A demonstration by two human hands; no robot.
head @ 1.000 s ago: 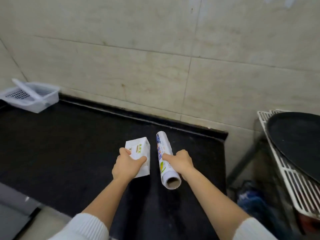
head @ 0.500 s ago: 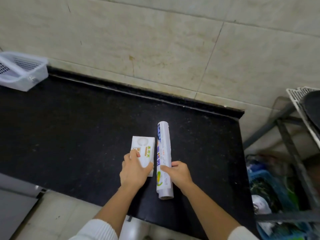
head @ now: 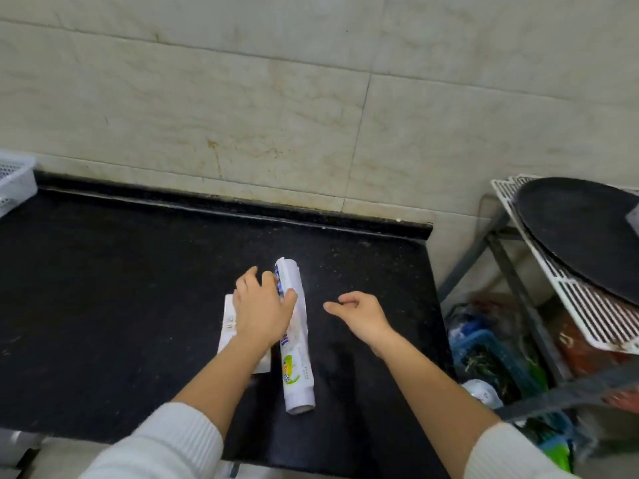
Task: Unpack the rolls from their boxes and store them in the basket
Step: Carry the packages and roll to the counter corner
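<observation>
**One roll out of its box, none in the basket yet**

Roughly at the middle of the task, judging from the layout. One roll (head: 296, 344) lying bare on the black countertop (head: 103, 288), so apparently already unpacked. Its white box (head: 227, 328) lying flat just beside it on the left, mostly hidden under the left hand (head: 261, 314); cannot tell whether empty or whether another roll is inside. White plastic basket (head: 15, 183) at the far left edge of the countertop, against the back wall, well apart from the roll, only its corner in view; contents not visible. Still to do, probably: lifting the roll, carrying it to the left, placing it in the basket.

Roll: long, thin, white, wrapped in a printed label with blue letters near the far end and a green-yellow picture near the near end. Lying lengthwise, pointing from the front edge toward the back edge, in the right half of the countertop. Near end round and open, looks like a cardboard core. Light, likely easy to roll away if pushed.

Left hand over the far part of the roll, fingers curved around it, thumb touching the right side; grip not fully closed, as far as visible. Right hand (head: 359, 314) to the right of the roll, not touching it, holding nothing, fingers loosely curled, index a little extended.
</observation>
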